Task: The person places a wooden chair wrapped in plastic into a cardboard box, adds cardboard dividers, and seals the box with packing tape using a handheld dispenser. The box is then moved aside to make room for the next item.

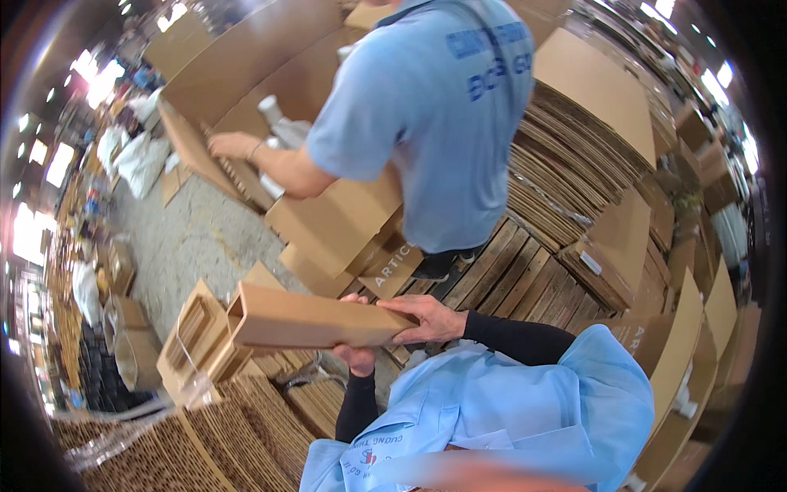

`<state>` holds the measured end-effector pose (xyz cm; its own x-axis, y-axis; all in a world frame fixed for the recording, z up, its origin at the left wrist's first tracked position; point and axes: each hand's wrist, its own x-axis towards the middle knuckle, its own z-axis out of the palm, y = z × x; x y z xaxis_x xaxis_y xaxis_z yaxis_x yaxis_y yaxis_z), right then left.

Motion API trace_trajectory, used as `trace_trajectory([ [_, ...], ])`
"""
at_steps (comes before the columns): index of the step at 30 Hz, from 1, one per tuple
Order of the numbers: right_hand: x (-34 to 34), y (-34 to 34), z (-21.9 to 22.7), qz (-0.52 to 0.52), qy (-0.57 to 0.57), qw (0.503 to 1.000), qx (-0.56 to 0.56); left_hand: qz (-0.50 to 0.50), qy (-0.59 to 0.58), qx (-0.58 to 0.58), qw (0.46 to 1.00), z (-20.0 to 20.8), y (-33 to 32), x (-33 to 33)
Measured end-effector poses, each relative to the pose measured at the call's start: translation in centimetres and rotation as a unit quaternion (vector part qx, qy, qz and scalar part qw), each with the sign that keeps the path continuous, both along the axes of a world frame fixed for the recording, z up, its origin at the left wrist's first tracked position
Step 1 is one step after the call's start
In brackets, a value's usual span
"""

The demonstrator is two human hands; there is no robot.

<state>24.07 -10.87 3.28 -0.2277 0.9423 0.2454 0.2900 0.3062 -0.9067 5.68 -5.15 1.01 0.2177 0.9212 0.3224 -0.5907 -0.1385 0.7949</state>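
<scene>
Jutting leftward from both grips point(356, 358) point(428, 318): cardboard tube point(303, 318)

The worker here wears a pale blue work shirt point(484, 394), loose and creased, its wide short sleeve point(611, 361) bunching at the right shoulder. Snug black undersleeves point(516, 338) come out from beneath it and run down the forearms, ending about the wrists. Both the left hand point(355, 358) and the right hand point(432, 318) are gloveless. Across the chest I can see dark lettering point(385, 441) around a small emblem point(368, 457) with red in it.
</scene>
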Motion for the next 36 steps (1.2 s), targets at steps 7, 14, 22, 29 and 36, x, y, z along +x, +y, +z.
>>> trace_trajectory([
  [7, 5.5, -3.5, -0.3, -0.083, 0.037, 0.993, 0.071, -0.133, -0.072, 0.026, 0.988, 0.5, -0.8, 6.6],
  [14, 15.4, -9.2, -1.6, -0.134, 0.131, 0.978, 0.095, -0.145, 0.024, 0.1, 0.984, 0.9, -4.8, 18.3],
  [22, 30.2, -16.0, -1.8, -0.201, 0.093, 0.971, 0.094, -0.111, 0.015, 0.012, 0.994, 2.4, -10.7, 36.4],
  [29, 37.2, -17.6, -2.4, -0.308, 0.068, 0.949, 0.013, -0.134, 0.021, 0.001, 0.991, 4.6, -11.8, 48.3],
  [36, 47.5, -13.3, -2.5, -0.388, 0.085, 0.917, 0.027, -0.158, 0.026, -0.006, 0.987, 2.4, -7.1, 59.1],
])
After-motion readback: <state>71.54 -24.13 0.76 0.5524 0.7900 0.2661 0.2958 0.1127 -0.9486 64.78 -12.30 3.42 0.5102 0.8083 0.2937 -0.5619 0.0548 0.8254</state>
